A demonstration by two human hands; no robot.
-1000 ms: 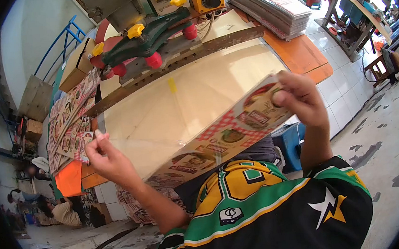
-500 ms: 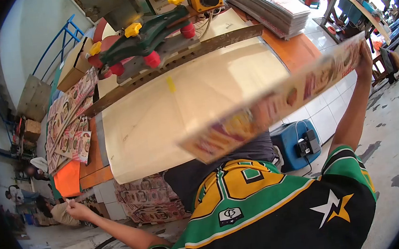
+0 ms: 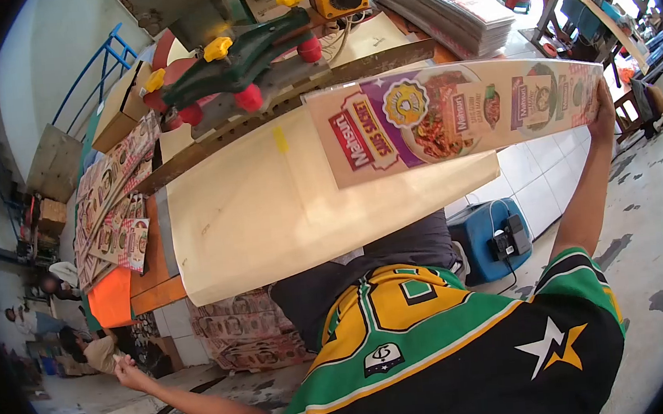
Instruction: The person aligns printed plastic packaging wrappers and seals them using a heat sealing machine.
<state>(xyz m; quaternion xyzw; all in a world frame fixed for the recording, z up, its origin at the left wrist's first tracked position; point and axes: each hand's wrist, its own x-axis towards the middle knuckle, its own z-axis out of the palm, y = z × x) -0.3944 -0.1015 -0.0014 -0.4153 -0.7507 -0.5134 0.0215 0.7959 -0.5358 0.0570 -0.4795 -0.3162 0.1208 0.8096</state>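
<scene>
A long printed sheet [image 3: 489,110] with food pictures and a red and purple label is raised over the right part of the cream work surface [image 3: 269,212]. My right hand [image 3: 604,114] grips its far right end. Low on the left, away from the table, my left hand [image 3: 129,373] has its fingers drawn together in a pinch; something small and pale shows at the fingertips, too small to name. Behind the surface runs a metal bar [image 3: 223,144], below a dark green press frame [image 3: 244,65] with yellow knobs and red rollers.
Printed strips [image 3: 109,187] and an orange sheet [image 3: 111,297] lie at the table's left. A tall stack of sheets [image 3: 448,7] stands at the back right. A blue box [image 3: 479,229] with a black plug is right of my lap. Another person [image 3: 96,350] sits at far left.
The printed sheet has come off my lap side, swung right and up, and now faces me over the surface. My left hand let go of it and moved down to the left.
</scene>
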